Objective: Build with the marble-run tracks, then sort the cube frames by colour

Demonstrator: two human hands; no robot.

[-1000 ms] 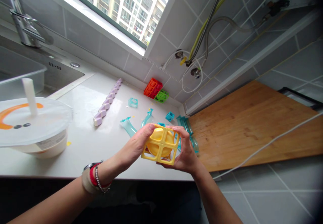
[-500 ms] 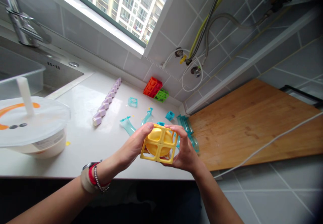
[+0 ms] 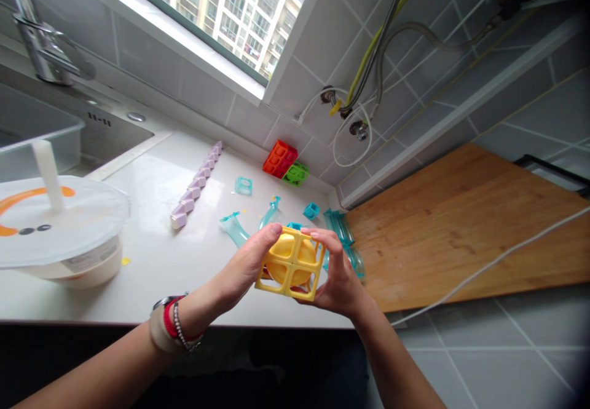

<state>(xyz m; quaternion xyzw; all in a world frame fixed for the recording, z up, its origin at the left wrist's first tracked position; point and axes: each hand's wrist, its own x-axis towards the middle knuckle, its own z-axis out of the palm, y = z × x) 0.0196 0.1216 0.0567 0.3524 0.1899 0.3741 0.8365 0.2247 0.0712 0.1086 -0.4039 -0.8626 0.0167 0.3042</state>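
Between both hands, above the front of the counter, is a yellow openwork toy cube (image 3: 289, 267) with a rounded yellow piece inside it. My left hand (image 3: 251, 255) grips its left side, thumb on the upper edge. Around the right side wrap the fingers of my right hand (image 3: 338, 277); some of them are hidden behind the cube. Just beyond lie clear turquoise tube-like pieces (image 3: 236, 230) and a small turquoise cube (image 3: 311, 210). A flat turquoise frame (image 3: 243, 186) rests farther back.
Against the back wall sit a red openwork block (image 3: 279, 158) and a green one (image 3: 295, 173). A lilac zigzag strip (image 3: 196, 187) lies left of centre. A lidded tub (image 3: 69, 237) stands at left by the sink (image 3: 124, 129). On the right leans a wooden board (image 3: 461, 230), crossed by a white cable.
Almost nothing differs. Both hands keep hold of the yellow cube in nearly the same spot, and the whole view has shifted very slightly.
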